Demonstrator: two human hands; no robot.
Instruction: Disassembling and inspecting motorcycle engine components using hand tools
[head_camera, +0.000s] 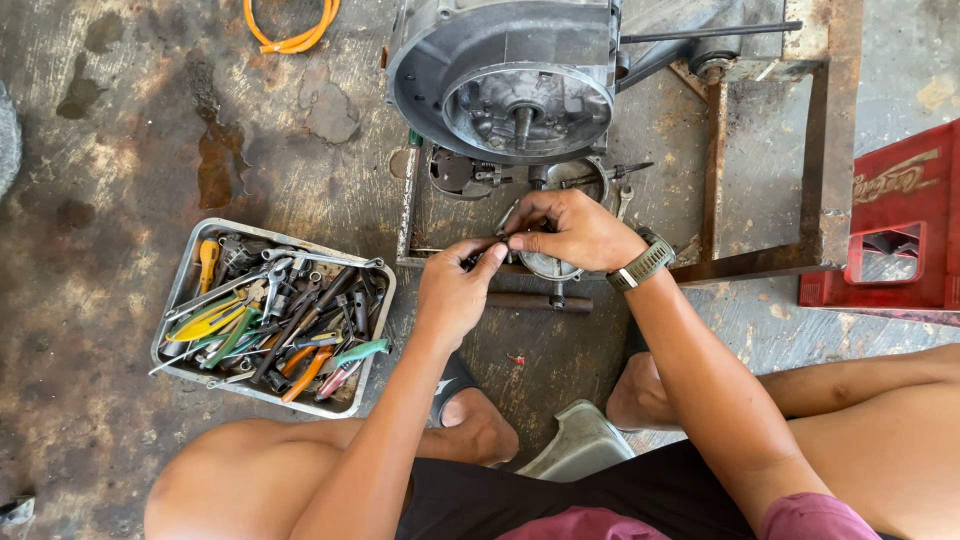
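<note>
Looking down from the head camera, both my hands meet low in front of the engine case (505, 75).

Left hand (455, 290): fingers curled, thumb and forefinger pinched on a small dark part (478, 258). Too small to tell what it is.

Right hand (575, 230): closed in a fingertip pinch at the same spot, touching the left fingertips. It sits over a round metal part (550, 267), gripping at its upper edge. Can't tell whether the dark part and the round one are joined. Grey-green watch (643, 264) on that wrist.

The round metal part is just below the engine case opening, between the two hands, above a dark bar (540, 301) lying on the floor.

The engine case sits on a rusty steel frame (825, 130), open round side facing me, shaft in the middle. A few loose pieces and a wrench (625, 200) lie under it, just behind my right hand.

Metal tray (262, 397) on the concrete to the left, near my left hand but not touching it, full of pliers, screwdrivers and wrenches. Red crate (905, 235) at far right, well apart. Orange hose (292, 25) at the top edge.

I'm crouched low, knees wide, feet in sandals under my arms.
</note>
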